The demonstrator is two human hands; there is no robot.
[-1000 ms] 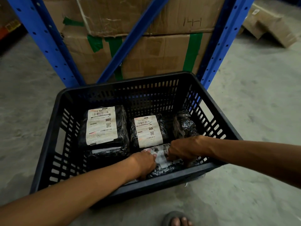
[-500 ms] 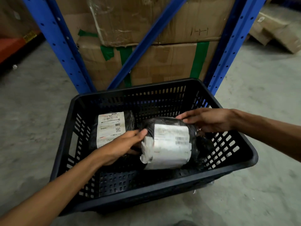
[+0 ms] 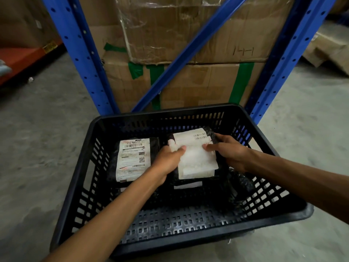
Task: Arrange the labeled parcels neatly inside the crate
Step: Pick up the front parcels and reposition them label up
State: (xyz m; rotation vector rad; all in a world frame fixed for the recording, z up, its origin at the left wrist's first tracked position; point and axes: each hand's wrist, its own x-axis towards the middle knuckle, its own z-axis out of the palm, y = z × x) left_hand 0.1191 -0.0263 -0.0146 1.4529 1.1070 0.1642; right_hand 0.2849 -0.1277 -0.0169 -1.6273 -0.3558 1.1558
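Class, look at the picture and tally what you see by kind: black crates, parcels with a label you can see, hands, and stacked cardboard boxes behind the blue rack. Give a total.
Black crate: 1
Parcels with a visible label: 2, the left parcel and the held parcel
Hands: 2, left hand and right hand
Stacked cardboard boxes: 2, upper box and lower box
Total: 7

Both bare forearms reach toward twelve o'clock, converging. The left hand (image 3: pixel 168 157) curls, thumb on top, fingers tucked beneath; the right hand (image 3: pixel 229 151) mirrors it at three o'clock, clasping.
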